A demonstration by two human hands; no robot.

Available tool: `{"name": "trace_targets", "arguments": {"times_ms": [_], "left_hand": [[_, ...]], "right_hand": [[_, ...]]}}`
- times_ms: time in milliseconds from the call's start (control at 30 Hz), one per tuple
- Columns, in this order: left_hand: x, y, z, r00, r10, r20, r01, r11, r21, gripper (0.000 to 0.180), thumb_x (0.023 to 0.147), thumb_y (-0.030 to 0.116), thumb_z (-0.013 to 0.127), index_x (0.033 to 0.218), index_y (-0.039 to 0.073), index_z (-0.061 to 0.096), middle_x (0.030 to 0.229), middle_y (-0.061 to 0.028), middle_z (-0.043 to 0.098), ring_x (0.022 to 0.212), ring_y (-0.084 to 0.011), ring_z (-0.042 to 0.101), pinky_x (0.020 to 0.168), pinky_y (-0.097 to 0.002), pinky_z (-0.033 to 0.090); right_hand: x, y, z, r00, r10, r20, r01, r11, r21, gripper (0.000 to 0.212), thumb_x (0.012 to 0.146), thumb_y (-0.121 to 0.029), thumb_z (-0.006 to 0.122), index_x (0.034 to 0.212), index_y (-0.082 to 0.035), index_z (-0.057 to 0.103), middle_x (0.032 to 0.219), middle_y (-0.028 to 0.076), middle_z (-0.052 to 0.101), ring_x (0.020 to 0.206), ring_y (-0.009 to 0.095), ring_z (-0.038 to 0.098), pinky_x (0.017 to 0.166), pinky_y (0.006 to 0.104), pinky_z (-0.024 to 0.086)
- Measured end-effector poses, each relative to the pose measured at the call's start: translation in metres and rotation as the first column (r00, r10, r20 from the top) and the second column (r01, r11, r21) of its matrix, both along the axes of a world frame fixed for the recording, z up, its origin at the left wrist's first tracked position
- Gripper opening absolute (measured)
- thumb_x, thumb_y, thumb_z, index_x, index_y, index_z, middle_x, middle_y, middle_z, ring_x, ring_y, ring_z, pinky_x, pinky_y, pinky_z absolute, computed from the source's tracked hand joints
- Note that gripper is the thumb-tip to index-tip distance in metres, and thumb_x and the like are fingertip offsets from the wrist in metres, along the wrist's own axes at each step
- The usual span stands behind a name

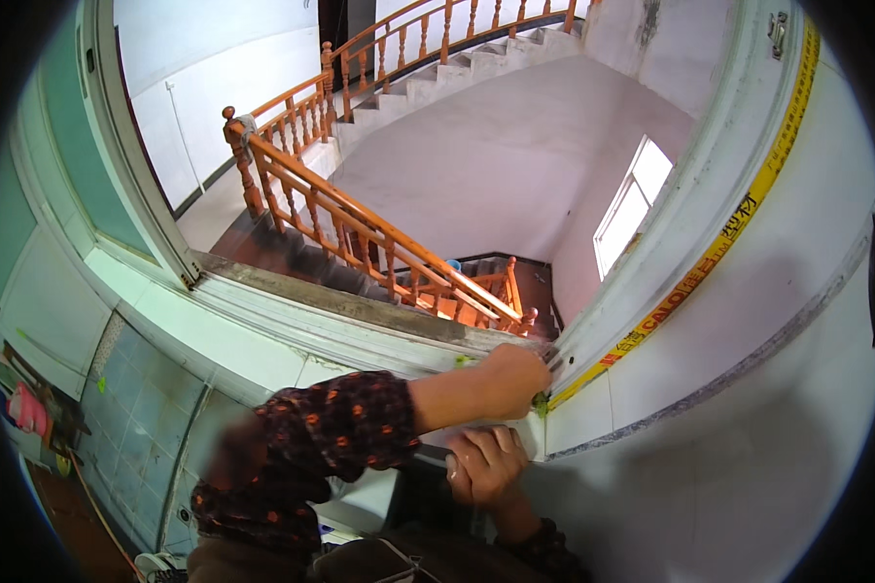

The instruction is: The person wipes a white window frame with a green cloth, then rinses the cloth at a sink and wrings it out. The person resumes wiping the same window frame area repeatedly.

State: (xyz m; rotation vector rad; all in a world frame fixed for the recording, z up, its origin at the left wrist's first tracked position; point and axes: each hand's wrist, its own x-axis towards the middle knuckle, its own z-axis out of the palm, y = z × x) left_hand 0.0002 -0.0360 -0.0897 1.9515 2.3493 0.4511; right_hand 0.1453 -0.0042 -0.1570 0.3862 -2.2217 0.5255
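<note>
Fingers of our left hand (513, 377) close around a small green thing (540, 401) (a scrubber, perhaps), pressing it into the corner of the window frame (593, 335) just beyond the knuckles. Our right hand (484, 464), loosely curled just below, braces on the sill (292, 316); we should rub short strokes, keeping pressure into the corner.

Your left hand (510, 377) covers the corner of the window frame (651, 253), so whatever it grips there is hidden except a bit of green. Below it, your right hand (486, 464) curls shut, contents not visible. Left of the frame's sill, a patch near your left sleeve (331, 437) is blurred. Your right forearm is cut by the lower edge.
</note>
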Motion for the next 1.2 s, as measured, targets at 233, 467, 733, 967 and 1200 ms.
{"name": "trace_targets", "arguments": {"times_ms": [233, 467, 733, 967, 1200], "left_hand": [[-0.034, -0.067, 0.020, 0.994, 0.011, -0.109, -0.032, 0.981, -0.192, 0.013, 0.067, 0.011, 0.068, 0.080, 0.007, 0.069, 0.079, -0.0155, 0.069, 0.080, -0.0386, 0.069, 0.068, -0.0497, 0.054], [-0.006, 0.002, -0.004, 0.987, -0.142, -0.074, 0.142, 0.990, -0.014, 0.016, 0.067, 0.009, 0.069, 0.081, 0.004, 0.072, 0.078, -0.0164, 0.070, 0.077, -0.0349, 0.071, 0.068, -0.0458, 0.056], [-0.012, 0.005, -0.012, 0.986, 0.124, 0.110, -0.155, 0.924, 0.349, 0.022, 0.074, 0.018, 0.069, 0.092, 0.004, 0.070, 0.078, -0.0166, 0.069, 0.081, -0.0372, 0.069, 0.070, -0.0458, 0.055], [-0.025, -0.021, 0.003, 0.997, -0.070, -0.011, 0.070, 0.997, -0.027, 0.019, 0.075, 0.018, 0.068, 0.090, 0.007, 0.073, 0.081, -0.0157, 0.070, 0.081, -0.0361, 0.070, 0.072, -0.0478, 0.055], [-0.004, 0.014, -0.012, 0.983, -0.115, -0.146, 0.135, 0.982, 0.134, 0.018, 0.072, 0.011, 0.067, 0.088, 0.004, 0.072, 0.081, -0.0158, 0.071, 0.079, -0.0315, 0.072, 0.067, -0.0424, 0.056]], "right_hand": [[0.000, 0.004, 0.002, 1.000, 0.002, 0.002, -0.002, 1.000, -0.019, 0.021, 0.077, -0.021, 0.070, 0.095, -0.009, 0.073, 0.091, 0.006, 0.068, 0.078, 0.025, 0.062, 0.068, 0.0392, 0.050], [0.000, -0.004, 0.000, 1.000, 0.019, -0.011, -0.019, 1.000, -0.011, 0.018, 0.079, -0.021, 0.069, 0.093, -0.010, 0.073, 0.092, 0.005, 0.068, 0.077, 0.024, 0.062, 0.068, 0.0372, 0.050], [-0.004, -0.003, 0.002, 0.999, -0.039, -0.002, 0.039, 0.999, -0.018, 0.019, 0.076, -0.019, 0.070, 0.093, -0.010, 0.074, 0.091, 0.005, 0.069, 0.076, 0.024, 0.062, 0.067, 0.0383, 0.050], [-0.004, 0.001, -0.001, 0.999, -0.046, 0.004, 0.046, 0.999, 0.001, 0.020, 0.075, -0.020, 0.072, 0.092, -0.010, 0.074, 0.091, 0.005, 0.069, 0.075, 0.024, 0.062, 0.067, 0.0381, 0.050], [-0.004, -0.004, -0.002, 0.998, -0.058, 0.014, 0.058, 0.998, 0.019, 0.019, 0.076, -0.022, 0.073, 0.093, -0.012, 0.075, 0.093, 0.003, 0.069, 0.076, 0.022, 0.062, 0.066, 0.0363, 0.049]]}}
